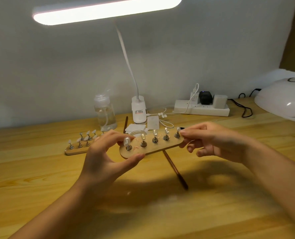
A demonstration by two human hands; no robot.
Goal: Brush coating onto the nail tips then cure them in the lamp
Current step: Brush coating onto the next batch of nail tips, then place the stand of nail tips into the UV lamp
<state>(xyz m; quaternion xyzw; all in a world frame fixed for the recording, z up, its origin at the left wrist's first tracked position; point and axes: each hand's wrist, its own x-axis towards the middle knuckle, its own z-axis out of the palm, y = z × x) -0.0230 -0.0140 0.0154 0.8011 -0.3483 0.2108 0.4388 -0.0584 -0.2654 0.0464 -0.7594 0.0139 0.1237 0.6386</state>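
Both hands hold a wooden board (162,147) of nail tips (126,141) above the table (40,169): left hand (107,152) pinches its left end, right hand (210,142) pinches the right end. Curing lamp (284,102) sits far right; brush (175,171) lies underneath.

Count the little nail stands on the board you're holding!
5, in a row along the held oval wooden board: silver stands at. None seem hidden.
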